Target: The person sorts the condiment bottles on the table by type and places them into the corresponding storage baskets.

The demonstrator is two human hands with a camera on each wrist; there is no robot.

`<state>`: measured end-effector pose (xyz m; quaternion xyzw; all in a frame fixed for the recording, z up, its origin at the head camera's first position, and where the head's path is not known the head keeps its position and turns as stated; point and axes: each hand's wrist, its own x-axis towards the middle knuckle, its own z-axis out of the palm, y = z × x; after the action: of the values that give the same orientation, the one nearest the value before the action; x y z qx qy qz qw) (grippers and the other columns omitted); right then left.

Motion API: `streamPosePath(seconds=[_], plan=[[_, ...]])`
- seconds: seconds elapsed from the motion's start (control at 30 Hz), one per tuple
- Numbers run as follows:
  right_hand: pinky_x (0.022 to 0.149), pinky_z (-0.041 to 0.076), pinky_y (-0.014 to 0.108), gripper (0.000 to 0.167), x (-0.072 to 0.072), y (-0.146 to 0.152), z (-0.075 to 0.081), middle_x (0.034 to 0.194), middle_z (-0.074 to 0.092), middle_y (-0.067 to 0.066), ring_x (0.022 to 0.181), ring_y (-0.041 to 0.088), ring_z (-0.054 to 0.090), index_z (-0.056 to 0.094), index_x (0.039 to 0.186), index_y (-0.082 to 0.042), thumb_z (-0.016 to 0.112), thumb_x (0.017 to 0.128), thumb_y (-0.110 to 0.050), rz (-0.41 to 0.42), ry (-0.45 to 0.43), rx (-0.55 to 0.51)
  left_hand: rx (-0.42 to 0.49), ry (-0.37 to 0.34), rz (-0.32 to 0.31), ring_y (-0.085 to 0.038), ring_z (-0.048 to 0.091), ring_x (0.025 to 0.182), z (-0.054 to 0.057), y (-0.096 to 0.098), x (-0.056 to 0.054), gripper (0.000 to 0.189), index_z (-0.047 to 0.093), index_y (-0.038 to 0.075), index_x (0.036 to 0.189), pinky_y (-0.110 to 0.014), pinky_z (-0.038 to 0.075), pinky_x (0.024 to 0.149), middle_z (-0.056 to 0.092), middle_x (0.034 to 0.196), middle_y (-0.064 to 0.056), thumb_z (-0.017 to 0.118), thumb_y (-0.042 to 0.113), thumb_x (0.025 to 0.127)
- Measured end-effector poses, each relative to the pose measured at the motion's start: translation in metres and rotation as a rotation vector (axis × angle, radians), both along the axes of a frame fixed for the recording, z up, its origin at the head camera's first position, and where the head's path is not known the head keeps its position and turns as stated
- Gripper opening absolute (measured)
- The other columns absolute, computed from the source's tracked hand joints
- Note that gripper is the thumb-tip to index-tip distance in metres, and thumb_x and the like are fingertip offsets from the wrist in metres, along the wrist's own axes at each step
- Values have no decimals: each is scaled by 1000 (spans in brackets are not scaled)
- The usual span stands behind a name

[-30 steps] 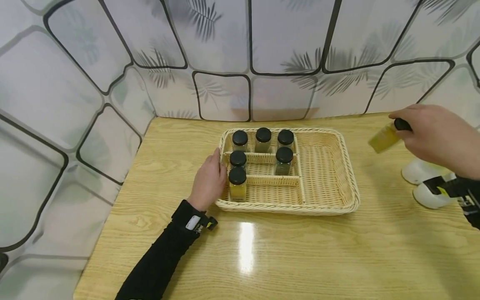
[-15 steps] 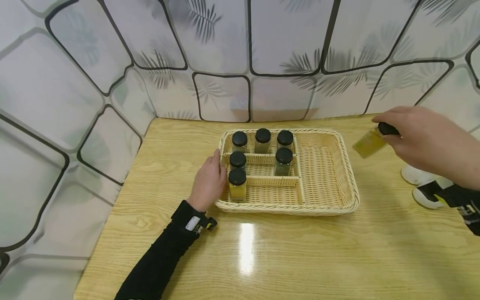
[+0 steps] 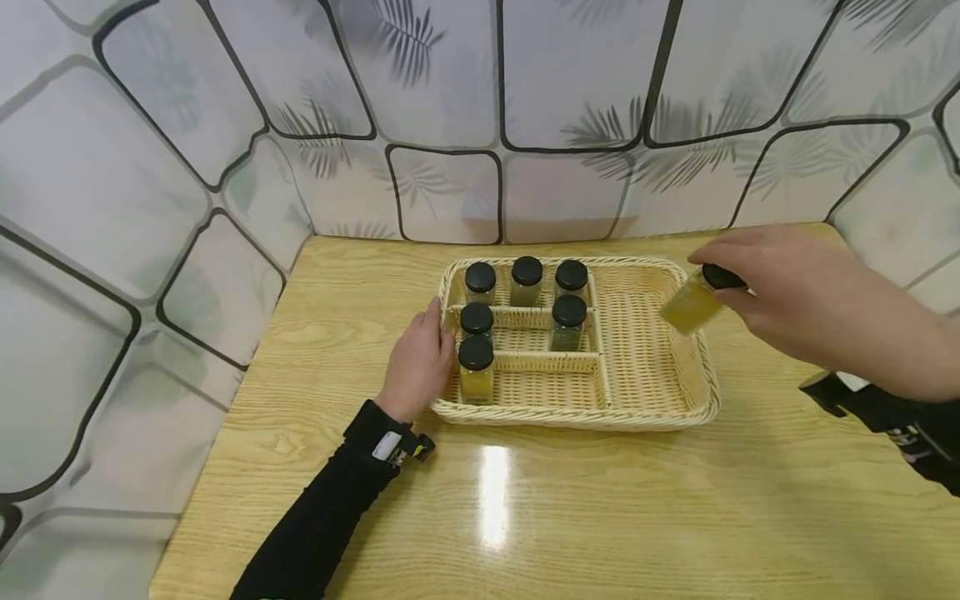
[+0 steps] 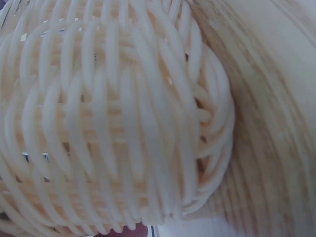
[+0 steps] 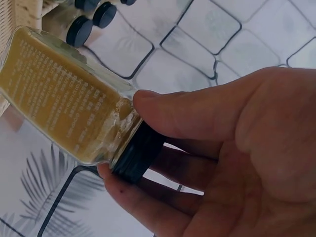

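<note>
At left, the black sleeve (image 3: pixel 315 504) slants in from the near edge toward the far right and ends at the left grip (image 3: pixel 415 367), which rests against the left side of the wicker basket (image 3: pixel 570 417); we take this contact to steady the basket on the tabletop (image 3: pixel 615 508). Whether these fingers curl round the rim or merely press on it, we cannot tell. Within, two cross dividers (image 3: pixel 536 361) part three rows, which we judge help the black-capped jars stand upright and sorted: the far-row jars (image 3: pixel 527 279) number three, the middle-row jars (image 3: pixel 567 325) stand one at each end, and the near-row jar (image 3: pixel 477 375), yellow inside, occupies the left end. Farther right lies the undivided compartment (image 3: pixel 637 350). Over its right rim we find the held jar (image 3: pixel 690 307), yellow-filled and tilted, base toward the left and near, cap toward the right and far. The right grip (image 3: pixel 810 304) is clamped on it at cap and neck, thumb (image 5: pixel 187 116) opposing the fingers (image 5: pixel 148 205); this hold, we judge, leaves the glass body unobstructed. The right cuff (image 3: pixel 933 433) enters from the right edge, the knuckles uppermost.
</note>
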<state>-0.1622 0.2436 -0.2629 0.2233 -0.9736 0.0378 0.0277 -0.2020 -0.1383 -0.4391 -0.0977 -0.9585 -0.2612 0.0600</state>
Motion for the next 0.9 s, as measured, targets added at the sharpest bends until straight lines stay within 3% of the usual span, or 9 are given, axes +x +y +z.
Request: streamPosePath(seconds=[0.17,0.63,0.9], plan=[[86,51,52,38,2,-18,1,123,66,17,110,36,63,64,130,-3,69,93,-5,29,-55,-7,0,20,-3,-31,63,82,-1,0,0,53,35,-6,153,-46,54,70,62,114,-25,44,13,104],[85,52,45,33,7,-52,-6,109,67,4,100,25,64,67,124,-8,70,91,-2,180,-58,-47,17,43,-14,-28,60,77,-2,-1,0,54,36,-6,153,-44,52,66,62,112,-25,43,11,102],[93,51,49,37,10,-66,-13,120,66,9,112,32,61,66,126,-7,71,90,-1,199,-93,-47,12,41,-13,-25,56,71,-4,-2,0,54,35,-5,153,-39,48,61,62,110,-24,42,12,103]])
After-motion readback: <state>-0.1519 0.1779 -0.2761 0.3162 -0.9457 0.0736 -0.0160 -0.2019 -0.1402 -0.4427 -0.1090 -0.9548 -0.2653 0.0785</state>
